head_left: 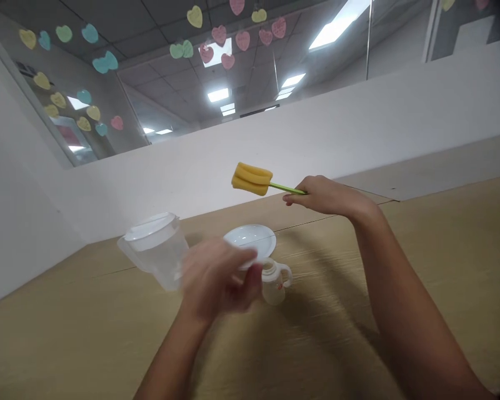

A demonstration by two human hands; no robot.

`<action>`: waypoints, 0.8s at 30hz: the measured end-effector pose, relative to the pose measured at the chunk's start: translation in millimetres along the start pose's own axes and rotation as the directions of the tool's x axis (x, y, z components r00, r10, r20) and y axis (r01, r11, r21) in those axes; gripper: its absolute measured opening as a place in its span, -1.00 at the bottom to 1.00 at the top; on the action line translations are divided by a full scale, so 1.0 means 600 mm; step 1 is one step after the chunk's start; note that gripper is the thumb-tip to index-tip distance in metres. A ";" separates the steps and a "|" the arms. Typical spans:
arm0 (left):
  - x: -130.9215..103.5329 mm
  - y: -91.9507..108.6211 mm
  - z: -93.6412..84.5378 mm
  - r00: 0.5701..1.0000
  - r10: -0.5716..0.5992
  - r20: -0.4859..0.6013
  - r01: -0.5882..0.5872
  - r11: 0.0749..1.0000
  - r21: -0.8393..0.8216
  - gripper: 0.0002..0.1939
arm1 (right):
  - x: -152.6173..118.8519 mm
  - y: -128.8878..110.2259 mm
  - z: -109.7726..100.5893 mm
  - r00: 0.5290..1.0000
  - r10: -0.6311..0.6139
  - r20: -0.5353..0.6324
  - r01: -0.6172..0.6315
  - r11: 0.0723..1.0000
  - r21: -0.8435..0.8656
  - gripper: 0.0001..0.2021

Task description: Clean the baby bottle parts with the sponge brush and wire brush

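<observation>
My right hand [316, 193] is closed on the green handle of a sponge brush [252, 179], whose yellow head points left above the table. Blurred by motion, my left hand [223, 275] is just left of a small clear jar [274, 283] with a white handle. Its fingers are apart and curved towards the jar; no object shows between them, and contact with the jar cannot be made out. Behind the jar stands a white bowl [254, 238], partly covered by my left hand. To the left is a translucent lidded pitcher [156, 250].
The wooden table [441, 278] runs back to a white wall [216, 150]. Above the wall is a glass window with several heart-shaped paper notes [90, 33]. A thin dark line crosses the table behind my right hand.
</observation>
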State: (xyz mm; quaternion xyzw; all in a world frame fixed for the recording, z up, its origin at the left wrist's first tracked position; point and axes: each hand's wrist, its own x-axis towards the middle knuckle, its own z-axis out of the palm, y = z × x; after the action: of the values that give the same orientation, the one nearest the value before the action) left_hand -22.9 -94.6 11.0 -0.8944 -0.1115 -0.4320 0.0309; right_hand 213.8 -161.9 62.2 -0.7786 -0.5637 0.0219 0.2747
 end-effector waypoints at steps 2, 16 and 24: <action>0.030 -0.011 0.026 0.995 -0.033 0.093 0.038 0.998 -0.049 -0.72 | -0.001 0.001 -0.004 1.000 0.000 0.002 0.000 1.000 -0.004 -0.71; 0.034 -0.063 0.091 0.528 -0.070 0.846 0.198 0.979 -0.042 -0.36 | -0.010 -0.002 -0.011 1.000 -0.019 0.008 0.019 1.000 0.003 -0.68; 0.048 -0.075 0.062 0.649 -0.045 0.759 0.327 0.918 -0.225 -0.41 | -0.010 -0.002 -0.009 0.999 -0.044 -0.005 0.044 0.999 -0.002 -0.65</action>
State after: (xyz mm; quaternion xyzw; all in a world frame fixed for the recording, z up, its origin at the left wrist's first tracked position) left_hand 13.0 -40.0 8.4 -0.9662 -0.1301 -0.0449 -0.2182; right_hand 212.2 -169.3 65.6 -0.7662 -0.5802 0.0133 0.2758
